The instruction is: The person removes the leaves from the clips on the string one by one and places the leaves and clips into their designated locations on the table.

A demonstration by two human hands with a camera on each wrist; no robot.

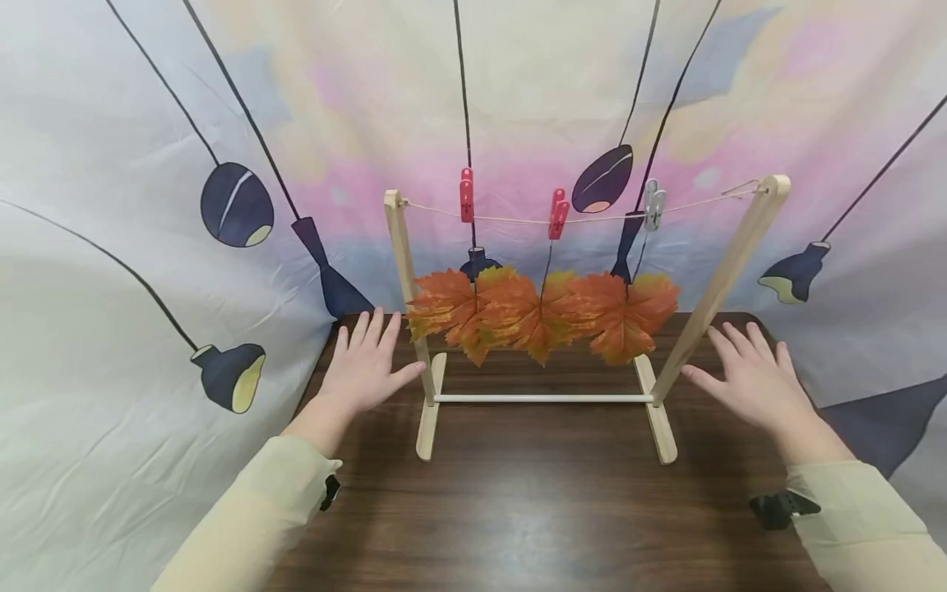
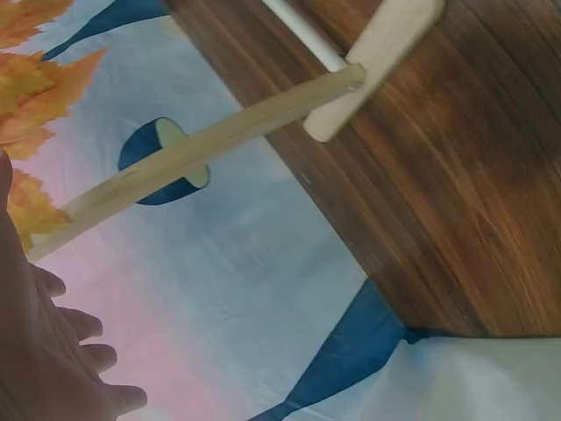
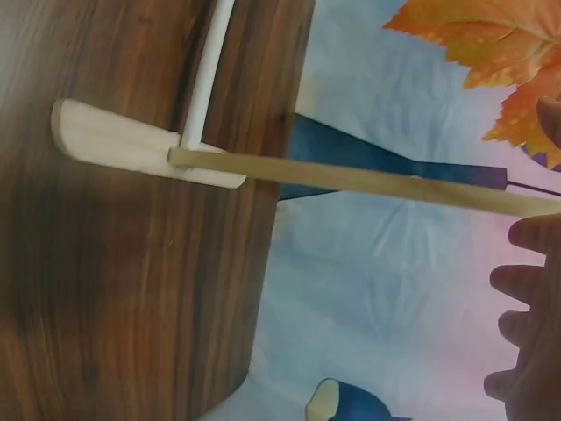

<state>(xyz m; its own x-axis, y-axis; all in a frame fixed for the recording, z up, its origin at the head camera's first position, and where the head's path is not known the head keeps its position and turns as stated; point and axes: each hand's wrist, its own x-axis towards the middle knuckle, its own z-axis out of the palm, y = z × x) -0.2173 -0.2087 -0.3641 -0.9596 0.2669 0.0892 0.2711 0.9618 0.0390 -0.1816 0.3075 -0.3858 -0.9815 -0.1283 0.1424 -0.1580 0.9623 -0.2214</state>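
Observation:
A small wooden drying rack (image 1: 403, 247) stands upright on the table, a thin string (image 1: 518, 219) stretched between its posts. Two red clothespins (image 1: 467, 196) and one grey clothespin (image 1: 654, 205) sit on the string. Below them hang orange artificial maple leaves (image 1: 623, 325) in a row, overlapping one another. My left hand (image 1: 362, 362) is beside the left post, fingers spread and thumb right at the wood. On the other side, my right hand (image 1: 755, 374) has its fingers spread too, its thumb tip close to the right post (image 1: 713, 296). Neither hand holds anything.
A white rod (image 1: 543, 399) joins the rack's two wooden feet (image 1: 658, 419) on the dark wood-grain table (image 1: 533, 510). Behind and at both sides hangs a pastel cloth (image 1: 355, 107) printed with dark lamps. Black straps (image 1: 780, 510) show at both sleeves.

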